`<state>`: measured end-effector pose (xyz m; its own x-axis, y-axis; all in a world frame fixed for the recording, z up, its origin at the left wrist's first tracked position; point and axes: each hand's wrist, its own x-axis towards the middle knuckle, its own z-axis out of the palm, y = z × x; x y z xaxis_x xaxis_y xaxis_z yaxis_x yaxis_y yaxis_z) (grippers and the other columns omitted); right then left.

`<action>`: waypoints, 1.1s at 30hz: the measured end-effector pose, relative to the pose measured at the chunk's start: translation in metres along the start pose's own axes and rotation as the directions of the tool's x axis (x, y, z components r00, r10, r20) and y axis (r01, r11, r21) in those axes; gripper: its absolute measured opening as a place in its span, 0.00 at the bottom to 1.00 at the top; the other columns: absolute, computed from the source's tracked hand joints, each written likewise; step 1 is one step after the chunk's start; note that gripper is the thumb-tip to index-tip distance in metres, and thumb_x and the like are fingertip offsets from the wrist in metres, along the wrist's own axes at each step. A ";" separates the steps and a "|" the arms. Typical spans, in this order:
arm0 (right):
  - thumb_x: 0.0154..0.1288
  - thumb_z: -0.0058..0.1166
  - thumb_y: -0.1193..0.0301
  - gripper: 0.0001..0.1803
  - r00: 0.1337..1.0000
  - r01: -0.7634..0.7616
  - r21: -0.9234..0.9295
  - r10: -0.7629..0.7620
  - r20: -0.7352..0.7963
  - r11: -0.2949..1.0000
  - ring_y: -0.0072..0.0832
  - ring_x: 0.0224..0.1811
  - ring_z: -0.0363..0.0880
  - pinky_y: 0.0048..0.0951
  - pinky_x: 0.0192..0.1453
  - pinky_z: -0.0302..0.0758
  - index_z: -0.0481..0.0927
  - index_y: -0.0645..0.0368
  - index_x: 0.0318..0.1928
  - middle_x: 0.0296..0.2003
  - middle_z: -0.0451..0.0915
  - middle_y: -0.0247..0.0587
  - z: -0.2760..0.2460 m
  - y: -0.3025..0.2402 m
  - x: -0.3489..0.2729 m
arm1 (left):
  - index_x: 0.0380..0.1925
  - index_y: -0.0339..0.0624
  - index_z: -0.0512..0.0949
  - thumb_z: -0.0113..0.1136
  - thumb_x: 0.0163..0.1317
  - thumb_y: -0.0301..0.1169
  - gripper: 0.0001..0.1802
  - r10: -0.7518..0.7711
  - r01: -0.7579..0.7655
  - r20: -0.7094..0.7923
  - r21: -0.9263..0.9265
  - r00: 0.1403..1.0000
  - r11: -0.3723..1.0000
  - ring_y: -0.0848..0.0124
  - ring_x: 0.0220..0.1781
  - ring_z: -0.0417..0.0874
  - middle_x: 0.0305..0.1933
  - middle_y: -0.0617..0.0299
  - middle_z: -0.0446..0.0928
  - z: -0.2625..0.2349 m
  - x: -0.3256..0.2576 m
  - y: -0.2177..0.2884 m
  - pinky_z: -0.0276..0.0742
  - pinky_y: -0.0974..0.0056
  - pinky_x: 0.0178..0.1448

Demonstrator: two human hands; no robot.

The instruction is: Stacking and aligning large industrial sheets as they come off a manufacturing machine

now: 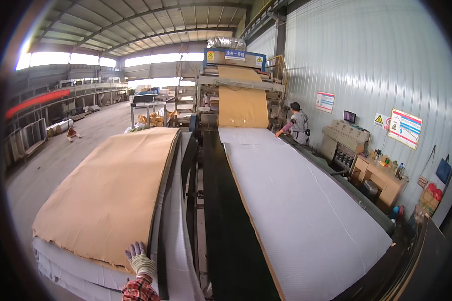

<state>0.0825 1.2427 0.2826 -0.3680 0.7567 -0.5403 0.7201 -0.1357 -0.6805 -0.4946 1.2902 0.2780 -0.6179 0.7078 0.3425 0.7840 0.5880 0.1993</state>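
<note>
My left hand, in a pale knitted glove below a red checked sleeve, lies at the near right corner of a stack of large sheets. The fingers are stretched out and slightly apart on the tan top sheet. Under that sheet, layers of white sheet show along the near edge. To the right, a long white sheet with a tan left edge lies along a machine bed, and a tan web comes down from the machine onto its far end. My right hand is out of view.
A co-worker stands at the far right side of the bed, one hand at its edge. Control cabinet and wooden desk line the right wall. A dark strip runs between stack and white sheet. A metal table stands behind.
</note>
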 end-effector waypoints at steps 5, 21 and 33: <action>0.58 0.54 0.61 0.25 0.793 0.366 -0.368 -0.493 -0.358 0.855 0.50 0.54 0.69 0.40 0.57 0.66 0.71 0.64 0.53 0.49 0.73 0.56 -0.088 -0.095 -0.142 | 0.61 0.40 0.60 0.52 0.52 0.46 0.37 -0.055 0.059 -0.084 0.043 0.995 0.997 0.54 0.70 0.51 0.66 0.49 0.58 -0.001 -0.009 0.007 0.35 0.47 0.72; 0.55 0.52 0.76 0.20 0.219 -0.505 -0.313 -0.232 -0.948 0.804 0.47 0.59 0.64 0.37 0.64 0.60 0.72 0.67 0.50 0.54 0.68 0.54 -0.166 0.204 -0.281 | 0.55 0.42 0.69 0.52 0.55 0.48 0.31 0.021 0.000 -0.270 0.079 0.962 0.997 0.58 0.64 0.63 0.60 0.51 0.67 0.003 -0.004 0.003 0.49 0.51 0.69; 0.50 0.53 0.46 0.23 0.694 -0.461 -0.666 -0.230 -0.682 0.586 0.37 0.55 0.64 0.44 0.65 0.50 0.83 0.47 0.39 0.44 0.75 0.38 -0.163 0.150 -0.245 | 0.55 0.40 0.69 0.53 0.55 0.46 0.30 -0.016 0.027 -0.267 0.037 0.964 0.999 0.58 0.65 0.63 0.60 0.50 0.67 -0.001 0.000 0.003 0.49 0.54 0.70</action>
<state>0.3770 1.1415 0.3935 -0.0193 0.9927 0.1193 0.9836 -0.0025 0.1803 -0.4922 1.2919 0.2797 -0.5916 0.5680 0.5722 0.7644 0.6209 0.1739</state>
